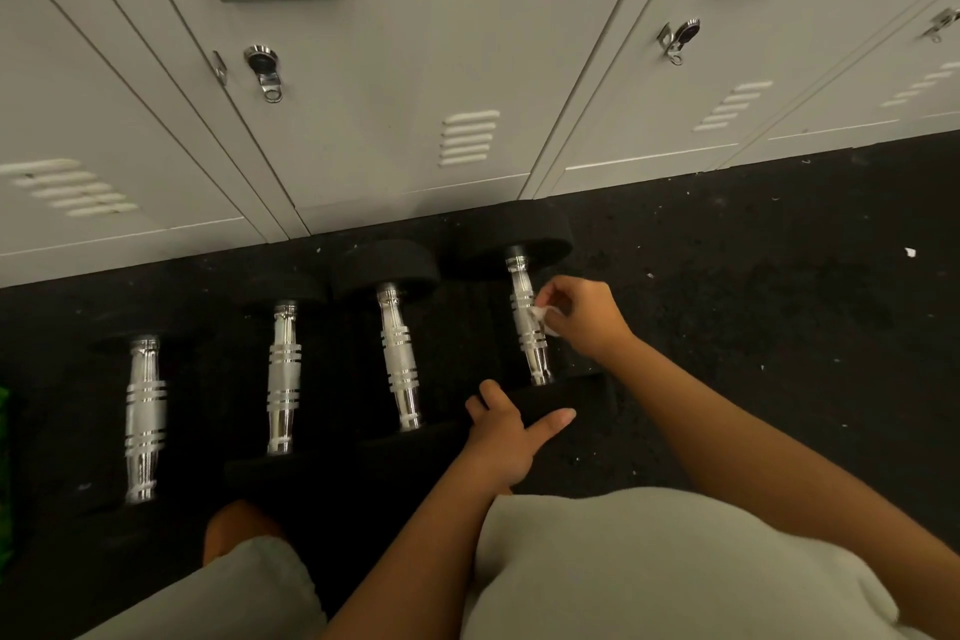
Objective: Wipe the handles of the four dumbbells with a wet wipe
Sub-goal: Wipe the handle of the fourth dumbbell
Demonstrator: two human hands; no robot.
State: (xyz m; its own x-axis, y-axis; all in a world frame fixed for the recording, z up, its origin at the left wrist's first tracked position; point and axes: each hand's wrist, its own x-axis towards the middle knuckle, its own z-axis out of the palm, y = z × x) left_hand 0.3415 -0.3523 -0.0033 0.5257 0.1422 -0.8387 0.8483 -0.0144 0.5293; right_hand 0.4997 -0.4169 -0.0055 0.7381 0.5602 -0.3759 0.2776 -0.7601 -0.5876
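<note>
While the right hand (582,314) pinches the wet wipe (545,320) against the handle (527,322) of the rightmost of four floor dumbbells and the left hand (506,426) steadies its near head (566,400), progress is unclear: no handle shows visible wetness.

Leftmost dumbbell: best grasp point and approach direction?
Grip the leftmost dumbbell at its chrome handle's ringed middle, coming from above. It lies flat on the floor, heads at both ends, the neighbouring dumbbell close on one side, so only the top is open.
</note>
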